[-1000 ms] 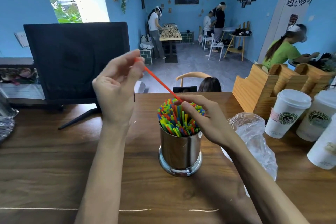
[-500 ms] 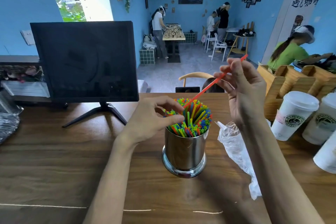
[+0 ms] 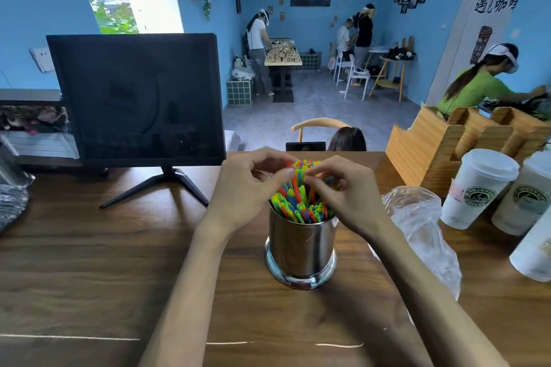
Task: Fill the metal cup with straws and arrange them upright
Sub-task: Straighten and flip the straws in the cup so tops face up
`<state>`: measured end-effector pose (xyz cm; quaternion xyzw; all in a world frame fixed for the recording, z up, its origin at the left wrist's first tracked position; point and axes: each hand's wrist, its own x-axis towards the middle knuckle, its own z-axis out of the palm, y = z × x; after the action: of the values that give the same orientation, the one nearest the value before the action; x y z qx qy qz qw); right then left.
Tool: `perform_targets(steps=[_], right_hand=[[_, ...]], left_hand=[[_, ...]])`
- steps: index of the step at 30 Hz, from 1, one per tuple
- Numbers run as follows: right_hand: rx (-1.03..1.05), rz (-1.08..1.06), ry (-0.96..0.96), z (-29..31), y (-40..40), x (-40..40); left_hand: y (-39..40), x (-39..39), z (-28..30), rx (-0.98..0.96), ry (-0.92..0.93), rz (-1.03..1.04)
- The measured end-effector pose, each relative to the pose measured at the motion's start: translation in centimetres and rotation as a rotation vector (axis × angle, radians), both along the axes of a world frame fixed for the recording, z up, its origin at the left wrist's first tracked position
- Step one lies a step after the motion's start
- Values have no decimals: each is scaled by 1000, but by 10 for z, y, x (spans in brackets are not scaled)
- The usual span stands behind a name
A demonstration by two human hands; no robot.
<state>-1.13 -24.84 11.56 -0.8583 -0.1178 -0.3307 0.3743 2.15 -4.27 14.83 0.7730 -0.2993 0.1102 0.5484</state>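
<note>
A shiny metal cup stands on the wooden counter in front of me. It is packed with several coloured straws, red, green, blue and yellow, standing roughly upright. My left hand is at the left of the straw tops, thumb and fingers curled and pinching them. My right hand is at the right of the bunch, its fingers curled over and pinching the straw tops. The two hands nearly meet above the cup.
A dark monitor on a stand sits at the back left. A crumpled clear plastic bag lies right of the cup. White lidded paper cups and a wooden organizer stand at the right. People are in the room beyond.
The single red straw, held high by my right hand half a second ago, is down in the bunch. Both hands have come together on the straw tops above the cup.
</note>
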Motion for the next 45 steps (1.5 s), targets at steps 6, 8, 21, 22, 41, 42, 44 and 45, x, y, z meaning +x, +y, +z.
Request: perform_targets(steps=[6,8,21,22,41,42,44,45], right_hand=[[-74,-69,52,0,1,-5],[-34,-18,90,2,1,-5],[675,149,57,33,-6,-11],[808,171,71,40,-9,-12],[297,31,-155,29,2,0],[199,-9,-112,20,2,3],[51,-63,-52,4,1,5],[20,-70,-33,-1,0,6]], left_hand=[[-5,-4,11,-364,28,43],[-8,-6,16,-496,29,73],[-2,2,12,-683,174,182],[1,5,8,-597,171,168],[12,1,-11,174,70,-164],[14,0,-11,235,47,-178],[17,-1,-9,346,-4,-182],[17,0,-8,383,-18,-182]])
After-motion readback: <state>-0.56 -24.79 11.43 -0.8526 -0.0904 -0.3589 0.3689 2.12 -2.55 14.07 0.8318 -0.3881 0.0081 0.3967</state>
